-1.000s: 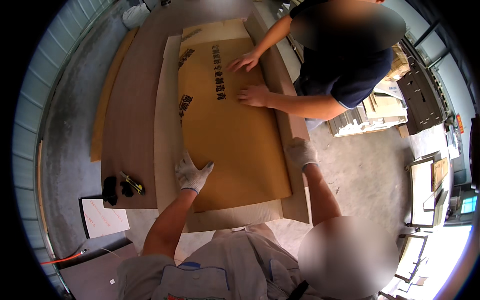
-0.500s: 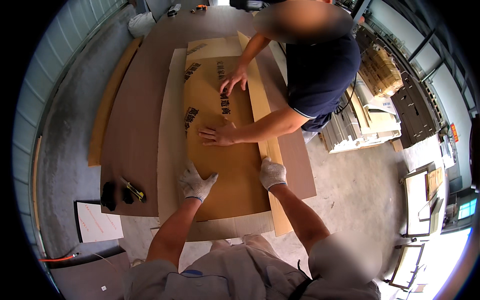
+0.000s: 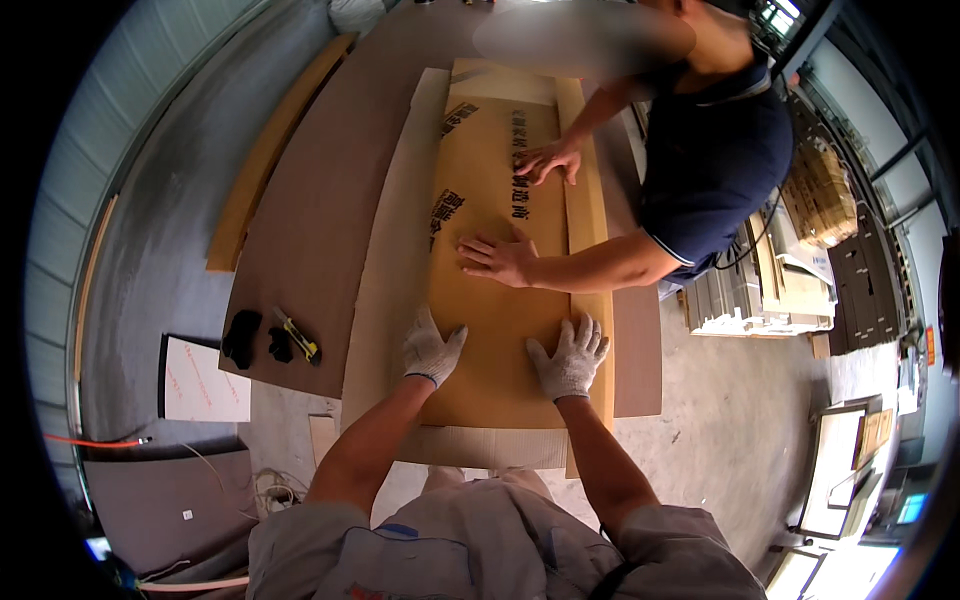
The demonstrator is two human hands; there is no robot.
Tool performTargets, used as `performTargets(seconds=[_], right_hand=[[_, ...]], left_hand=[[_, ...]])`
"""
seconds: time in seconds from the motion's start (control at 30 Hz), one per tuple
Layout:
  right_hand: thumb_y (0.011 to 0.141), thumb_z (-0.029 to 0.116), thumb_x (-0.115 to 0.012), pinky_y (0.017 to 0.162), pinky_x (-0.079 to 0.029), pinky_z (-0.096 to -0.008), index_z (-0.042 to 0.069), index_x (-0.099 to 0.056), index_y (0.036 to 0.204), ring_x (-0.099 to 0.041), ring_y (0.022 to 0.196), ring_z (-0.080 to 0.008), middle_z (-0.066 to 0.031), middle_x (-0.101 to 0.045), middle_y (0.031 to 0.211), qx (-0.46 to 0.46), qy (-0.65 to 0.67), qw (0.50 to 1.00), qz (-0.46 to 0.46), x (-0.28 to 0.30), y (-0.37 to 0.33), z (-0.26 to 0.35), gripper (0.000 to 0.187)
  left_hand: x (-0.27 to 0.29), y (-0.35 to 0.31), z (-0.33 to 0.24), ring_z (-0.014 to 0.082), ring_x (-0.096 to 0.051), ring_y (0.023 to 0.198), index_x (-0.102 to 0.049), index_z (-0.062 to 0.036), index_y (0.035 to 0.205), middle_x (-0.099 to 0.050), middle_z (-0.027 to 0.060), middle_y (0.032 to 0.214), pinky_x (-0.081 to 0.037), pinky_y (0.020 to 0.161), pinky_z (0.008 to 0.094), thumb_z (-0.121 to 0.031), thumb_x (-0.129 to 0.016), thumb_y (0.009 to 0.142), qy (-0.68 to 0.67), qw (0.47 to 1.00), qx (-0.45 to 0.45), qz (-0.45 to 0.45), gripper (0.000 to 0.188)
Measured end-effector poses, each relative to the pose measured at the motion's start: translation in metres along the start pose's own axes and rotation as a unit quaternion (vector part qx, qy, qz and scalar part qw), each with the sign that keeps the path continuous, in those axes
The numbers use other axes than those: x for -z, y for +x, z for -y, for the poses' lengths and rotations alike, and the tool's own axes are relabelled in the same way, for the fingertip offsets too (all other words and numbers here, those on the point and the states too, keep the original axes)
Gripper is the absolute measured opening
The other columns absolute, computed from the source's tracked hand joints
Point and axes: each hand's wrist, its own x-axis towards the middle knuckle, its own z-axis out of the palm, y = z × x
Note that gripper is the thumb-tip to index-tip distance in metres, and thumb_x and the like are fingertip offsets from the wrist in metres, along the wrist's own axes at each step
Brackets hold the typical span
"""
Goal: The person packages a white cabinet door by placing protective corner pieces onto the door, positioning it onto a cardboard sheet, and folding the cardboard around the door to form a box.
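A long tan cardboard sheet (image 3: 500, 300) with dark printing lies on a paler cardboard layer (image 3: 385, 290) over a brown board table (image 3: 320, 210). My left hand (image 3: 430, 348), in a white knit glove, presses flat on the sheet's near left part. My right hand (image 3: 570, 355), also gloved, lies flat on its near right part, fingers spread. A co-worker in a dark shirt leans in from the right, with one bare hand (image 3: 495, 260) flat on the sheet's middle and the other (image 3: 548, 160) farther up.
A yellow utility knife (image 3: 298, 337) and two black items (image 3: 242, 338) lie on the table's near left corner. A white board (image 3: 203, 380) and cables lie on the concrete floor at left. Stacked panels and frames (image 3: 790, 270) stand at right.
My right hand moved left from the sheet's right edge onto the sheet. My left hand shifted right. The co-worker's hands slid nearer along the folded sheet. The view shifted closer.
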Motion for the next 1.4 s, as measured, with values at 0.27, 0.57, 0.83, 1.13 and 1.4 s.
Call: performTargets(seconds=[0.27, 0.57, 0.83, 1.13, 1.4], right_hand=[[0.077, 0.093, -0.064, 0.127, 0.001, -0.0739, 0.004, -0.019, 0.173, -0.006, 0.166, -0.0501, -0.0279, -0.014, 0.180, -0.086, -0.071, 0.981, 0.159, 0.008, 0.014, 0.103, 0.138], [0.088, 0.077, -0.069, 0.126, -0.029, -0.0672, 0.006, -0.033, 0.170, -0.032, 0.160, -0.0460, -0.0267, -0.028, 0.176, 0.034, -0.113, 0.966, 0.231, 0.041, 0.043, 0.048, 0.114], [0.095, 0.026, -0.077, 0.100, -0.058, -0.0489, 0.007, -0.066, 0.134, -0.067, 0.123, -0.0411, -0.0173, -0.071, 0.131, 0.335, 0.131, 0.932, 0.027, -0.020, 0.139, -0.025, 0.045], [0.094, 0.033, -0.076, 0.122, -0.037, -0.0542, 0.010, -0.068, 0.136, -0.053, 0.142, -0.0340, -0.0133, -0.059, 0.149, 0.598, 0.177, 0.777, 0.088, -0.050, 0.118, 0.116, 0.049], [0.089, 0.045, -0.078, 0.126, -0.030, -0.0582, 0.009, -0.063, 0.146, -0.047, 0.149, -0.0342, -0.0123, -0.055, 0.157, 0.641, 0.120, 0.749, 0.122, -0.044, 0.119, 0.111, 0.069]], left_hand=[[-0.010, -0.009, 0.040, 0.0450, -0.067, 0.121, -0.053, -0.0025, 0.135, -0.069, 0.0256, 0.132, -0.053, 0.100, 0.0557, -0.032, -0.067, 0.105, -0.131, 0.988, 0.046, 0.074, 0.044], [-0.004, -0.014, 0.039, 0.0387, -0.065, 0.129, -0.055, -0.0029, 0.145, -0.069, 0.0215, 0.139, -0.044, 0.113, 0.0503, -0.033, -0.061, 0.108, -0.097, 0.989, 0.069, 0.088, 0.048], [-0.030, -0.013, 0.052, 0.0391, -0.065, 0.128, -0.056, -0.0024, 0.143, -0.070, 0.0210, 0.137, -0.051, 0.106, 0.0500, -0.026, -0.062, 0.106, -0.165, 0.983, 0.054, 0.062, 0.044], [-0.007, -0.019, 0.051, 0.0485, -0.061, 0.126, -0.056, -0.0027, 0.147, -0.066, 0.0275, 0.136, -0.050, 0.107, 0.0525, -0.022, -0.060, 0.107, -0.110, 0.992, 0.045, 0.047, 0.045], [-0.014, -0.014, 0.039, 0.0491, -0.060, 0.125, -0.056, -0.0001, 0.147, -0.066, 0.0274, 0.134, -0.048, 0.109, 0.0553, -0.016, -0.057, 0.106, -0.134, 0.990, 0.025, 0.038, 0.044]])
